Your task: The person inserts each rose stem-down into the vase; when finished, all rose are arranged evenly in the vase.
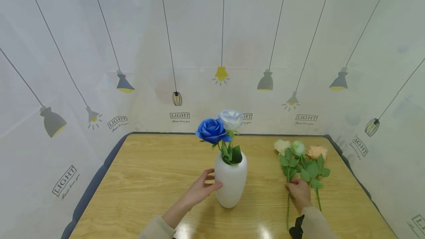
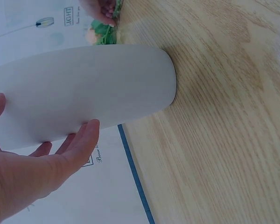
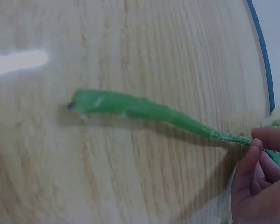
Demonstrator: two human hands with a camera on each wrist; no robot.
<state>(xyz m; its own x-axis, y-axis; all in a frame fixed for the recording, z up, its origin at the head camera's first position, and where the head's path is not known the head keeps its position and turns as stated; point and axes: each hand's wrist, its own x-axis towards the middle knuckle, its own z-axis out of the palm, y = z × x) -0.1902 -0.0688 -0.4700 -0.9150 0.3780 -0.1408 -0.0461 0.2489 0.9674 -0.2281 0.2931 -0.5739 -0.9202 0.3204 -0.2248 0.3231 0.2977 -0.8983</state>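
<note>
A white vase (image 1: 231, 185) stands upright on the table, holding a blue rose (image 1: 211, 131) and a white rose (image 1: 230, 120). My left hand (image 1: 201, 188) holds the vase's left side, thumb on the front and fingers farther round; in the left wrist view its fingertips (image 2: 92, 127) touch the smooth wall. To the right, my right hand (image 1: 300, 191) pinches the green stem (image 3: 144, 109) of a rose lying among others. Cream (image 1: 282, 146), pale green (image 1: 298, 148) and peach (image 1: 317, 152) blooms lie there; leaves hide which one the pinched stem bears.
The wooden table (image 1: 159, 165) has a dark blue edge (image 1: 99, 180) along its sides and back. A pale wall sheet (image 1: 199, 28) printed with hanging lamps surrounds it. A second stem (image 1: 318, 200) lies just right of my right hand.
</note>
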